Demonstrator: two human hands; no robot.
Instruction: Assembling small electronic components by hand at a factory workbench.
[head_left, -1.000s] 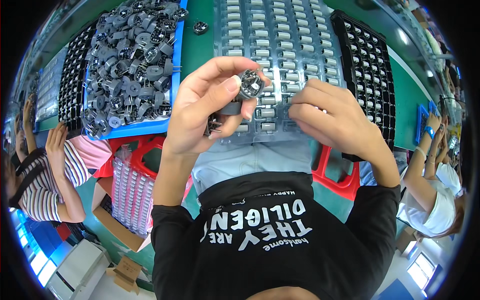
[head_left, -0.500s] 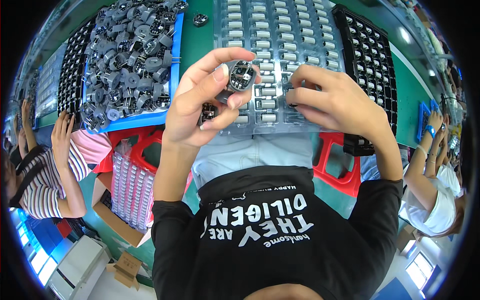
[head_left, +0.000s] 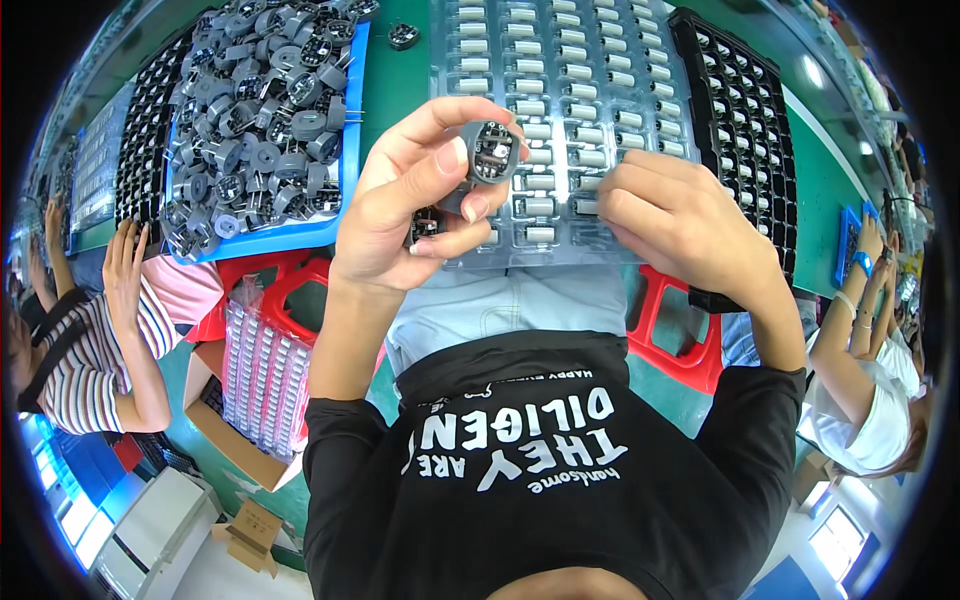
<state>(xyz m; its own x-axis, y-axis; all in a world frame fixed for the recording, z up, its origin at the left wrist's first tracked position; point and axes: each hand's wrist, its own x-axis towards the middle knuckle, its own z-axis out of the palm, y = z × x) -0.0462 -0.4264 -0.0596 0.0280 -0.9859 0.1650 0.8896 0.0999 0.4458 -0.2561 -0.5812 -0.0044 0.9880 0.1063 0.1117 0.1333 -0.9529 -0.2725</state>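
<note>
Above the near left part of the clear plastic tray [head_left: 570, 256], a grey round part [head_left: 493, 152] is held in the left hand [head_left: 400, 205], its open face, crowded with small electronic components, turned toward the view. It is pinched between thumb and forefinger, while at least one more grey part [head_left: 425, 224] is cradled lower down by the other fingers. Nearby, the right hand [head_left: 690, 225] is poised over the tray, its fingers curled beside the silvery cylinders [head_left: 539, 207]; whether one is gripped cannot be told, since the fingertips are hidden.

For good handling, the round part is probably best gripped by its outer wall, so that the exposed components are not pressed. Whatever is cradled lower should be held loosely enough that no pins are bent, yet firmly enough that nothing is dropped. Any cylinder is likely best taken squarely by its body, without its neighbours being knocked from their pockets.

As for writing, bold white lettering [head_left: 520, 440] is printed across the black shirt [head_left: 690, 490], with a smaller line near its hem. On the open carton [head_left: 250, 538] below, faint dark marks are too small to be read. On the grey parts and cylinders, no brand can be made out.
</note>
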